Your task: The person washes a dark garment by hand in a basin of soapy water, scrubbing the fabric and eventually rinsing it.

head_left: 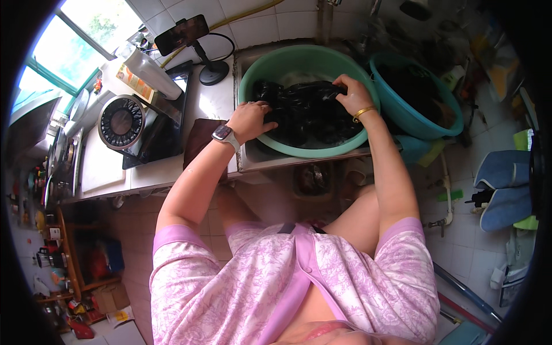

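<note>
A soaked black garment (pixel 310 109) lies bunched in a round green basin (pixel 310 152), with some cloudy water showing at the far side. My left hand (pixel 252 121), with a watch on its wrist, reaches over the basin's left rim and grips the cloth's left edge between fingers and thumb. At the far right of the cloth, my right hand (pixel 355 99), wearing a gold bracelet, pinches a fold of it. What kind of garment it is cannot be made out.
Right of the green basin, a tilted blue basin (pixel 454 123) holds dark cloth. On the left counter (pixel 213 103) stand a phone (pixel 181 34) on a holder, a round black fan (pixel 122 122) and a white bottle (pixel 150 72). Blue slippers (pixel 505 198) hang at the right wall.
</note>
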Demonstrator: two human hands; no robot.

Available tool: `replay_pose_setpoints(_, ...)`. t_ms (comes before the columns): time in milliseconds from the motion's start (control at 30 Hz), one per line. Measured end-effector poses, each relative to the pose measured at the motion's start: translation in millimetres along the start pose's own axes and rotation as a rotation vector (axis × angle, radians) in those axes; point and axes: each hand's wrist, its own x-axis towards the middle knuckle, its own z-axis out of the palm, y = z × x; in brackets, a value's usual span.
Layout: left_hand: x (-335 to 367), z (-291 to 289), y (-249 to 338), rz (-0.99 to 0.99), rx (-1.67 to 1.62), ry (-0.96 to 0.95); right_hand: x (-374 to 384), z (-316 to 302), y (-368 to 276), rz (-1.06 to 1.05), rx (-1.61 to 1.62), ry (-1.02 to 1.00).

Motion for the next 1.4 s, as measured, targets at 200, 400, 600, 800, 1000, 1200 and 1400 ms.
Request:
replay_pose_setpoints(200, 21, 22, 23, -0.157, 0.074, 0.17, -29, 14, -27, 0.045, -0.242, -0.208)
replay_pose_setpoints(400, 53, 24, 13, -0.398, -0.128, 0.293, -23, 4, -25, 0.068, -0.066, 0.115)
replay_pose_setpoints(600, 54, 38, -9, -0.305, 0.189, 0.258, -14, -17, -12, -0.01, 0.221, 0.499)
replay_pose_setpoints(800, 58, 19, 28, -0.266, 0.031, 0.242, -23, -17, -5, 0.042, 0.35, 0.536)
replay_pose_setpoints(1000, 74, 22, 69, -0.319, -0.527, 0.114, -28, -17, -22, 0.026, 0.682, 0.533)
replay_pose_setpoints(1200, 77, 19, 13, -0.267, -1.05, 0.522, -22, -14, -28, 0.026, 0.801, 0.541)
replay_pose_setpoints(1400, 75, -56, -20, -0.38, -1.269, 0.435, -15, -20, 10, 0.188, 0.852, 0.532)
